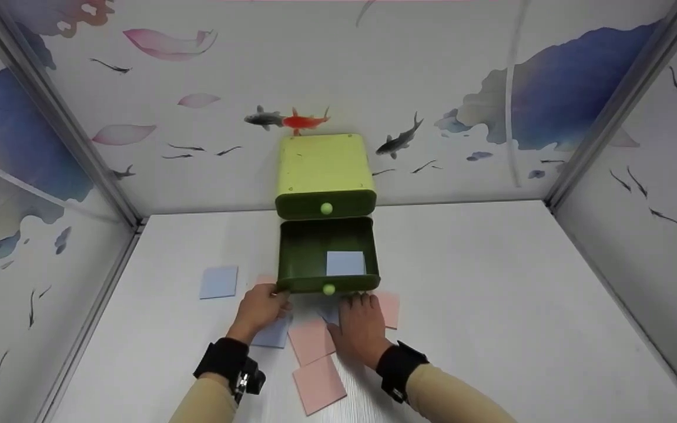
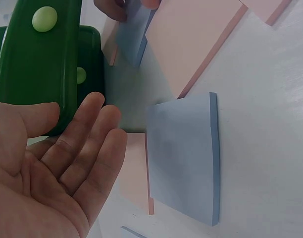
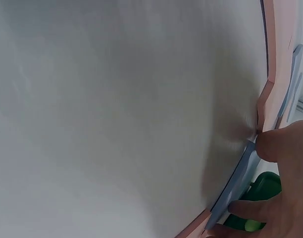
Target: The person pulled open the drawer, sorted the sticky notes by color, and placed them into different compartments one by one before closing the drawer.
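The green drawer [image 1: 306,286] stands pulled out of a small two-drawer cabinet [image 1: 325,164], with a light blue square pad [image 1: 345,263] inside. At its front left corner is my left hand [image 1: 263,308]; the thumb lies on the drawer front [image 2: 37,74], a finger passes behind, and the other fingers extend loosely. My right hand [image 1: 362,329] is just in front of the drawer, palm down. It holds a blue square pad [image 3: 235,181] between thumb and fingers; the hand hides much of it in the head view. Another blue pad [image 2: 183,158] lies below my left hand.
Two pink pads [image 1: 312,342] lie between my hands and toward me. One pink pad [image 1: 391,309] is right of my right hand, another [image 1: 266,279] behind my left. A blue pad [image 1: 218,282] lies farther left. The cabinet backs against the patterned wall [image 1: 444,70].
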Tool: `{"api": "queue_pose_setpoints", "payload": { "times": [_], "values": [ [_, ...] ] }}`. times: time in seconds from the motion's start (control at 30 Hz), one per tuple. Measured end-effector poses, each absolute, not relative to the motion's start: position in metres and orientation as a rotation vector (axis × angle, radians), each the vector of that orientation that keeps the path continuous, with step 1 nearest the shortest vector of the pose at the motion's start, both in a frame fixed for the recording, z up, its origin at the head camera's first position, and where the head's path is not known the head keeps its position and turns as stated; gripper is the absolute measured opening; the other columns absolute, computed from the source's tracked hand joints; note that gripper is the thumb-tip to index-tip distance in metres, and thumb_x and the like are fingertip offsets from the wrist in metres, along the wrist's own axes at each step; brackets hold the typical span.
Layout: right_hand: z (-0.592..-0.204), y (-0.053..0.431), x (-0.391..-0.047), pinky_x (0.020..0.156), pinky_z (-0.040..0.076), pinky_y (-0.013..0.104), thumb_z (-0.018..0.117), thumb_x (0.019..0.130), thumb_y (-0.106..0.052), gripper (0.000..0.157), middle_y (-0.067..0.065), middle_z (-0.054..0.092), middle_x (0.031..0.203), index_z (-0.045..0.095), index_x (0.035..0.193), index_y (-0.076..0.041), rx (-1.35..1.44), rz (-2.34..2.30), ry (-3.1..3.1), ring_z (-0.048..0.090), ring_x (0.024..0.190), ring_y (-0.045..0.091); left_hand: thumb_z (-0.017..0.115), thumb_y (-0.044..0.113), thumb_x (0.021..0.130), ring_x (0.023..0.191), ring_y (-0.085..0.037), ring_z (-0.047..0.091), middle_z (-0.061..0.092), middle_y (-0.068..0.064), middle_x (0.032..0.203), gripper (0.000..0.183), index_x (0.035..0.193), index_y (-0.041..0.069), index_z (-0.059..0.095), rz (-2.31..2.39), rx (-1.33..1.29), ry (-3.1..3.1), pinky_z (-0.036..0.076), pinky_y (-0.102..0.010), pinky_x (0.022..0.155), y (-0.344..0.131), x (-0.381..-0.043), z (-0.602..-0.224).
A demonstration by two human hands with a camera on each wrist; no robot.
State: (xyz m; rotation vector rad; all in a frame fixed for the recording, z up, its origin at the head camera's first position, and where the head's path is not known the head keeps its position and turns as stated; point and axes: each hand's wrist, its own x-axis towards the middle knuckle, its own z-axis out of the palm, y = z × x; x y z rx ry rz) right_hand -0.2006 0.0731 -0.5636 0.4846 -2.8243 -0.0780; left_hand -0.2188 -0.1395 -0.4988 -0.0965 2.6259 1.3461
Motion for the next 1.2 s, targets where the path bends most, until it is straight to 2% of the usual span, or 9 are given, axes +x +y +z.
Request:
{"api": "queue_pose_setpoints", "payload": {
  "times": [0.23,0.6,0.93,1.2],
  "values": [
    [-0.558,0.074,-0.199,0.082,0.042,0.042,0.068,0.084,-0.05,0.049,0.012,0.064,0.094,0.063,0.1,-0.005,0.495,-0.079,-2.846,0.059,0.092,0.029,0.051,0.021,0.098,0.081,-0.023,0.073,0.075,-0.012,0.09,0.039,0.123,-0.007,0.061,1.35,-0.1,2.62,0.053,-0.028,0.064,-0.139,-0.22,-0.5],
    [-0.546,0.07,-0.201,0.083,0.042,0.042,0.07,0.082,-0.05,0.054,0.013,0.065,0.091,0.064,0.102,0.001,0.444,-0.089,-2.936,0.06,0.09,0.027,0.052,0.022,0.098,0.081,-0.024,0.072,0.075,-0.011,0.09,0.039,0.124,-0.006,0.061,1.364,-0.1,2.608,0.053,-0.028,0.064,-0.14,-0.219,-0.5],
    [-0.542,0.067,-0.206,0.087,0.043,0.047,0.075,0.075,-0.054,0.072,0.019,0.065,0.112,0.065,0.113,0.006,0.379,0.083,-3.077,0.06,0.101,0.034,0.053,0.02,0.098,0.082,-0.027,0.073,0.074,-0.012,0.09,0.037,0.122,-0.007,0.061,1.411,-0.097,2.578,0.056,-0.033,0.067,-0.14,-0.219,-0.5],
    [-0.539,0.068,-0.209,0.09,0.041,0.048,0.081,0.069,-0.055,0.093,0.024,0.061,0.125,0.053,0.132,0.007,0.339,0.274,-3.179,0.058,0.108,0.034,0.053,0.022,0.098,0.084,-0.029,0.073,0.074,-0.012,0.091,0.04,0.124,-0.007,0.06,1.417,-0.103,2.561,0.057,-0.036,0.071,-0.14,-0.219,-0.499]
  ]
}}
